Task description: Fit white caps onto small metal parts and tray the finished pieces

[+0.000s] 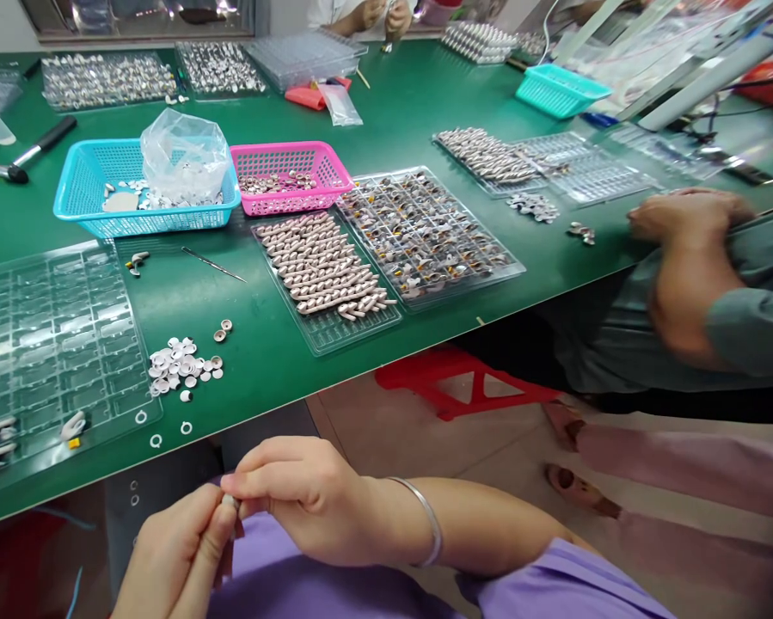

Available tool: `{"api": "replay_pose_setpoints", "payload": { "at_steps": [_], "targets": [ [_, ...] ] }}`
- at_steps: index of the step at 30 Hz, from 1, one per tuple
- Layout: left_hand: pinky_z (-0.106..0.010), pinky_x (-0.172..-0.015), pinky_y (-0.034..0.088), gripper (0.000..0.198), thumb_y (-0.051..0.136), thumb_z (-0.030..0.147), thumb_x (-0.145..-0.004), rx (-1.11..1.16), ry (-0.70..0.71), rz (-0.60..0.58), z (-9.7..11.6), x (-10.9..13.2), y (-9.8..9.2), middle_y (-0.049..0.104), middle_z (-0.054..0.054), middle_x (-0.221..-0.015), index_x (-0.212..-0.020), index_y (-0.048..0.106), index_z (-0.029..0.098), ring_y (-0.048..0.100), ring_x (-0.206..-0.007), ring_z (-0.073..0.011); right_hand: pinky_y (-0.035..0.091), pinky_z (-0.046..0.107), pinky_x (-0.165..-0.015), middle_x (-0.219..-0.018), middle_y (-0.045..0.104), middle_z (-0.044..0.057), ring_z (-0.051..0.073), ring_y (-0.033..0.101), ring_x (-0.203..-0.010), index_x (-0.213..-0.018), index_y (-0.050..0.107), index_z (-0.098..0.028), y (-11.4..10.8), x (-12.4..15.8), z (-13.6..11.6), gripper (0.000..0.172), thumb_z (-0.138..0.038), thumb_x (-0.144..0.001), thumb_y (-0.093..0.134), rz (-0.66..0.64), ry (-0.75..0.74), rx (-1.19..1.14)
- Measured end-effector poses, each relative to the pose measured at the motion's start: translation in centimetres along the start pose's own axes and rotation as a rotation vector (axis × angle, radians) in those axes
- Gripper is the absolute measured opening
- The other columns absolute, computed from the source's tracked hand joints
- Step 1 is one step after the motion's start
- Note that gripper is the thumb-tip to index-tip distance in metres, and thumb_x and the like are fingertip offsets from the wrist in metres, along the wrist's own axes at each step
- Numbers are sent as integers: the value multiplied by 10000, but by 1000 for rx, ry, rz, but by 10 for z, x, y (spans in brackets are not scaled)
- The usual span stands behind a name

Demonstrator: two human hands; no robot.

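Note:
Both of my hands meet over my lap, below the table's front edge. My left hand (183, 550) is closed, pinching a small pale earbud-like part (230, 500) between thumb and fingers. The fingertips of my right hand (302, 486) press on the same part from the other side; they cover most of it. On the table ahead lies a heap of small white round pieces (178, 365), with white rings (186, 427) nearer the edge. A clear compartment tray (57, 318) to the left has a few earbud-like parts (73, 425) in its front cells.
A blue basket (147, 225), a pink basket (289, 203), tweezers (213, 264) and trays of metallic parts (325, 262) sit on the green table (257, 378). A brush (44, 142) lies far left. At right sits a co-worker (689, 275); a red stool (447, 387) stands below.

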State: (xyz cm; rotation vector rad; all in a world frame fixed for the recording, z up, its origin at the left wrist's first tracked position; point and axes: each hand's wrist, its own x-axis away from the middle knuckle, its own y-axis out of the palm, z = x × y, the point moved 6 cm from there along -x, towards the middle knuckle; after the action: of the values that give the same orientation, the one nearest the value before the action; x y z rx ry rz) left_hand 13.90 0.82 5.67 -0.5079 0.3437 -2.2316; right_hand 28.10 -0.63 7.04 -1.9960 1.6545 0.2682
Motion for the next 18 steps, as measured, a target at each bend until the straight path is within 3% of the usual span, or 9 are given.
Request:
{"api": "replay_pose_setpoints", "payload": {
  "at_steps": [6, 11, 18],
  "targets": [
    [-176, -480, 408, 407, 410, 400, -973, 27, -34, -19, -4, 3, 0, 563, 26, -516, -631, 529, 213, 521, -463, -109, 608, 202, -734, -905, 726, 100, 120, 692, -789, -1079, 671, -117, 3, 1, 1, 230, -85, -934, 494, -28, 17, 17],
    [-172, -494, 410, 395, 419, 416, -975, 113, -62, -74, -10, 1, 1, 568, 37, -477, -675, 569, 208, 528, -450, -104, 609, 172, -683, -898, 727, 88, 109, 705, -758, -1018, 712, -126, 4, 2, 9, 230, -83, -929, 505, 7, 101, -133],
    [-162, -481, 392, 421, 412, 349, -978, -46, 83, 6, 1, 5, -2, 581, 28, -530, -598, 519, 207, 519, -460, -90, 618, 181, -682, -873, 730, 71, 114, 715, -727, -982, 763, -135, 8, 6, 17, 195, -78, -871, 613, 108, 220, -363]
  ]
}}
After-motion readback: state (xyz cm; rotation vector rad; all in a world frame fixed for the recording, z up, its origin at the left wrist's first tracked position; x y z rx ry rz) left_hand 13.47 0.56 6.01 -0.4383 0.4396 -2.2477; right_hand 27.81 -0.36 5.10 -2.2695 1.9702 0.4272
